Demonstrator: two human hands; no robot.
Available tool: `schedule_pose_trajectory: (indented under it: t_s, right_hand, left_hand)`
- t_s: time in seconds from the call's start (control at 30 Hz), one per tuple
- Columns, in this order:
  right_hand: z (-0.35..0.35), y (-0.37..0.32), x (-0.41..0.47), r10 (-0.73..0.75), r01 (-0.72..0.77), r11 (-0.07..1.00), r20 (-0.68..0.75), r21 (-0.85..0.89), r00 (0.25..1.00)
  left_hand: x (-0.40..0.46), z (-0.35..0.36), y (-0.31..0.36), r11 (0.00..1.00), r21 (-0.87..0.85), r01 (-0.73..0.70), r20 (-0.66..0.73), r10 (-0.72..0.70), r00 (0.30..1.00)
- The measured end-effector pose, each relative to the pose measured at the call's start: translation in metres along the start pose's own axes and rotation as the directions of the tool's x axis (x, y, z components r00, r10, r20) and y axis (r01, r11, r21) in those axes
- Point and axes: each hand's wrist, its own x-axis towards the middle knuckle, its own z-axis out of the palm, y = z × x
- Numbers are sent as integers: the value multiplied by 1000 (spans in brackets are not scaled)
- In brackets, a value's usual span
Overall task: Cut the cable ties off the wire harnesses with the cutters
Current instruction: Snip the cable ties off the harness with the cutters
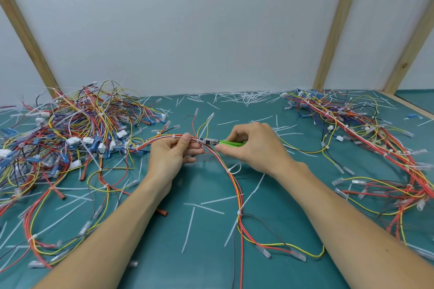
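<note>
Both forearms fill the near edge of the head view. My left hand (pixel 175 155) pinches the wire harness (pixel 232 183) between thumb and curled fingers, just left of the cutter tip. My right hand (pixel 250 145) wraps closed around the green-handled cutters (pixel 220 142), whose jaws touch the bundle just past my left thumb. Whether a tie sits between the jaws is too small to tell. I judge the harness light, limp and springy, so I'd grip close beside each cable tie (pixel 239 213), keeping the thin insulation clear of the blades.
</note>
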Motion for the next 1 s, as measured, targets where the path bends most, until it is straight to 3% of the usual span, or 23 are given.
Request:
schedule_pose_trajectory:
  t_s: [0.3,0.43,0.53,0.7,0.87,1.0]
  right_hand:
    - [4,-1,-2,23,-24,1000,-37,-9,999]
    - [6,-7,2,197,-164,948,-98,271,975]
    - [-3,-9,6,354,-322,792,40,519,934]
    - [-8,-3,5,342,-427,626,262,653,903]
    - [-11,0,2,236,-446,669,400,595,886]
    - [-5,-2,0,188,-408,716,407,566,894]
  left_hand:
    - [0,1,1,1000,-16,7,-10,-7,1000]
    - [0,0,2,999,-33,15,-15,-15,1000]
    - [-1,0,3,998,-51,22,-14,-22,1000]
    - [1,-2,5,993,-117,11,-23,-14,1000]
    - [3,-6,5,975,-219,-31,-106,8,994]
    - [5,-8,4,965,-254,-60,-149,23,989]
